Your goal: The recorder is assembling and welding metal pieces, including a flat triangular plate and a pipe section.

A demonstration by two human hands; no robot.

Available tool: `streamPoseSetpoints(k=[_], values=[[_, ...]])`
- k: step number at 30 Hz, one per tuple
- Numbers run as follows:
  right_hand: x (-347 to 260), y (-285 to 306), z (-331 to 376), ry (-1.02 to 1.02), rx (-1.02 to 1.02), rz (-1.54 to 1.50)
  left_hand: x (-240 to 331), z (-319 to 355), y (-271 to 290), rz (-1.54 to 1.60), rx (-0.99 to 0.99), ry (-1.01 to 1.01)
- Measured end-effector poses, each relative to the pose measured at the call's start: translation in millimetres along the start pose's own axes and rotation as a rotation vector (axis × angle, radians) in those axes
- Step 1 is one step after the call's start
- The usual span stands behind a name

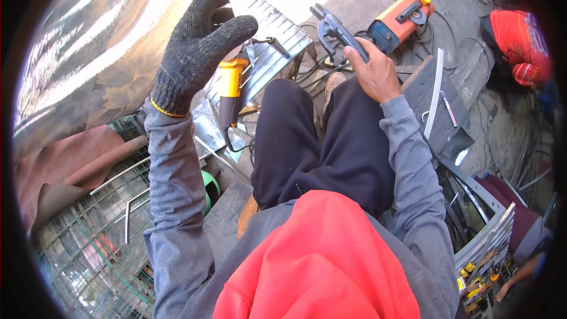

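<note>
Grey clamp (348,36) juts forward from the bare right hand (377,75)

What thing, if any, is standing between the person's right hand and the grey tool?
Nothing visible: the bare right hand holds the grey tool directly, the thumb lying against it. The orange machine appears to the tool's right in the picture, not between them.
</note>
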State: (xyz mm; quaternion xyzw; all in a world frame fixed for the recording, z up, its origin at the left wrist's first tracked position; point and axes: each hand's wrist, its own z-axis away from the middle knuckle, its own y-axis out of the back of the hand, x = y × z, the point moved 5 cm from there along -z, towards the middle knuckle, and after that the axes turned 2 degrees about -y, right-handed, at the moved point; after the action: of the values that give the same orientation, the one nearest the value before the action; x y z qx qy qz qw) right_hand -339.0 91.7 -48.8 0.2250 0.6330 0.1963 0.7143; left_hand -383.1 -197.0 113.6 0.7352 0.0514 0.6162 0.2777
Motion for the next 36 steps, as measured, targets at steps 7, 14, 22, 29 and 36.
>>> streamPoseSetpoints(k=[7, 14, 22, 29, 36], values=[[32.5, -5.0, -19.5, -0.491, -0.195, -0.443, 1.4, 1.4, -1.7, 0.022, -0.022, 0.018], [38.3, -5.1, -22.8, -0.601, -0.269, -0.552, 4.0, 2.5, -1.7, 0.046, -0.034, 0.043], [46.9, -14.2, -25.7, -0.646, -0.377, -0.519, 3.7, 2.7, -2.3, 0.050, -0.042, 0.040], [42.8, -7.7, -22.3, -0.630, -0.254, -0.643, 1.8, 4.0, -0.4, 0.067, -0.040, 0.017], [47.7, -7.4, -23.6, -0.669, -0.321, -0.678, 1.3, 3.7, -1.1, 0.085, -0.061, 0.043]])
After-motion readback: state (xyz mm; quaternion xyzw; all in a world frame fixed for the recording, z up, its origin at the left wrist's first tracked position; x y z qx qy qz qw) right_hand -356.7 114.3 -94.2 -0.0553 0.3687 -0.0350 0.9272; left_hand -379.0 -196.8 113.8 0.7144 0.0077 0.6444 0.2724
